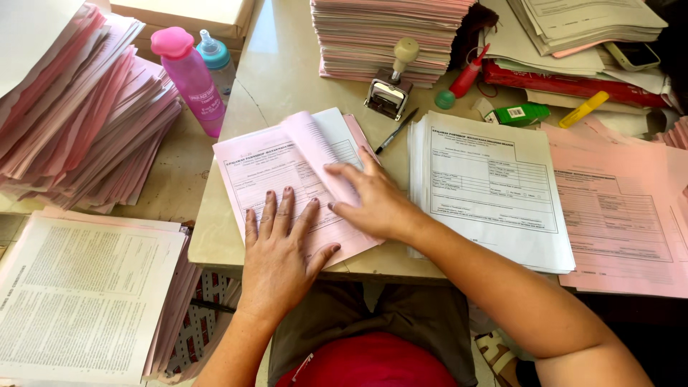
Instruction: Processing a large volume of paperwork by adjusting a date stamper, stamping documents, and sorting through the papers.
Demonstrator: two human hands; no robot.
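both hands' grip apart: left hand [278, 252] flat on pink form [266, 172], right hand [374, 201] hiding its fold.

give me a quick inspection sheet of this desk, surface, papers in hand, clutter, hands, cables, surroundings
surface: beige desk top, mostly covered with paper.
job's things: pink form set lying in front of the person, its top pink sheet curled upward.
clutter: white form stack, pink forms, tall pink stack, stamp, pen, pink bottle, small teal-capped bottle, red glue bottle, green box, yellow marker.
grippers: left hand flat on the form set; right hand resting on the curled sheet.
cables: nothing seen.
surroundings: slanted pink piles and printed white sheets to the left.
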